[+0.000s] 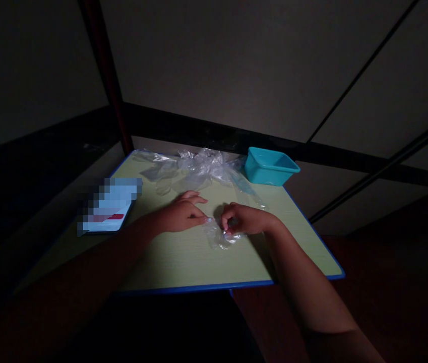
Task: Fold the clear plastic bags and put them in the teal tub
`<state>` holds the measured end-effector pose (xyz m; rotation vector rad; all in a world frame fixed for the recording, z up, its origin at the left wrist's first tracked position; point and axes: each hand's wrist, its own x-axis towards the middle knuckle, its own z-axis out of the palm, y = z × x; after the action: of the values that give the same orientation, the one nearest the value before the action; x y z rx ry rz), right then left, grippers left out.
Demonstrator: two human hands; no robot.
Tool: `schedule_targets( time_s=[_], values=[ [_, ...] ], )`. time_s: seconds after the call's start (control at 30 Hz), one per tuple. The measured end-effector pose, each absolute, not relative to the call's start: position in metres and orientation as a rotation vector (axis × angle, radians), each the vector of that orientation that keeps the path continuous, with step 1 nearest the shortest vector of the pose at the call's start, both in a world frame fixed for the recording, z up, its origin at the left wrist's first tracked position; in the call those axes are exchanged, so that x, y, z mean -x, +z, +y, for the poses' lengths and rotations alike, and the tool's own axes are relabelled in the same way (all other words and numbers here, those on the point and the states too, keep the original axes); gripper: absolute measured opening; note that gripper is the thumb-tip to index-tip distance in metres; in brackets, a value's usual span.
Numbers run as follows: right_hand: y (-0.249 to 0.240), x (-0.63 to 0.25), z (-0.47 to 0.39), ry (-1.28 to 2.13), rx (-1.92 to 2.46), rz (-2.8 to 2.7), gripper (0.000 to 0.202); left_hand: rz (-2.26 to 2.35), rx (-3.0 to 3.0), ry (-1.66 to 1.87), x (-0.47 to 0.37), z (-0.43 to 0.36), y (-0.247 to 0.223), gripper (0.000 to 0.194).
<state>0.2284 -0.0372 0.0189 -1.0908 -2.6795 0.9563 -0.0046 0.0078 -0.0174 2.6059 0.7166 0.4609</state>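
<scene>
A small clear plastic bag [218, 241], crinkled and shiny, lies on the table in front of me. My right hand [242, 219] has its fingers curled and pinched on the bag's right part. To the left, my left hand [183, 213] rests low over the tabletop with its fingers apart. One of its fingertips is at the bag's upper left edge; whether it presses on the plastic I cannot tell. Beyond both hands spreads a heap of clear plastic bags [202, 169], loosely overlapping.
A turquoise plastic basket [270, 174] stands at the table's far right corner. On the left lies a phone or tablet [111, 206] with a lit, partly blurred screen. The pale table [183, 264] has a blue edge. A wall with dark strips rises behind it.
</scene>
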Motion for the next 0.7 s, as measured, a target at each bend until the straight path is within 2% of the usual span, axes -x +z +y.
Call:
schedule_targets(
  time_s=[0.5,0.7],
  values=[
    [0.0146,-0.2231,-0.0360,0.808,1.109,-2.578,0.004,0.740,-2.626,0.468,0.0029,0.0057,-0.0156,0.022],
    [0.0120,-0.2209,-0.0365,0.716,1.156,-2.578,0.007,0.693,-2.636,0.527,0.0006,0.0019,-0.0186,0.029]
  ],
)
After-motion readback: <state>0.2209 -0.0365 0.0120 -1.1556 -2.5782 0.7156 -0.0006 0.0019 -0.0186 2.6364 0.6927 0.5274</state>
